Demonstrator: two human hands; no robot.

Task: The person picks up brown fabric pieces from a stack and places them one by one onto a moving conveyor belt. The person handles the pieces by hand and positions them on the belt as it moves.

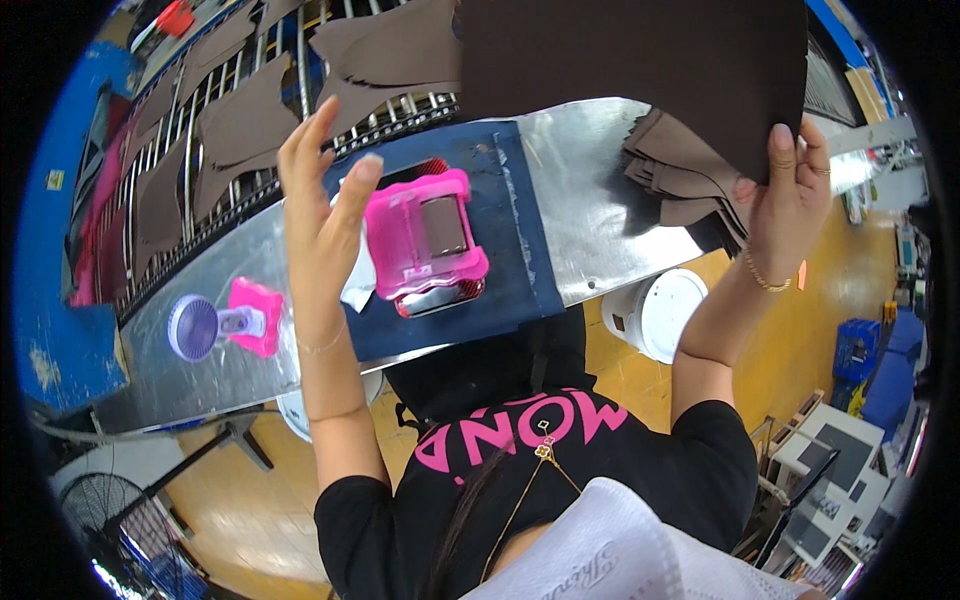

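Not much here: a small yellow square label (54,180) is sticking on the blue panel (60,340), left of the metal table (590,180). No packages or screens showing.

dark brown sheet (640,70) | large, flat, raised, edge pinched | white cloth (358,280) | crumpled, behind palm

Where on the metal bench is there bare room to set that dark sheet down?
Bare metal bench lies between the blue mat and the brown cut pieces. Smaller patch left of the handheld fan. The mat itself is crowded by the pink device.
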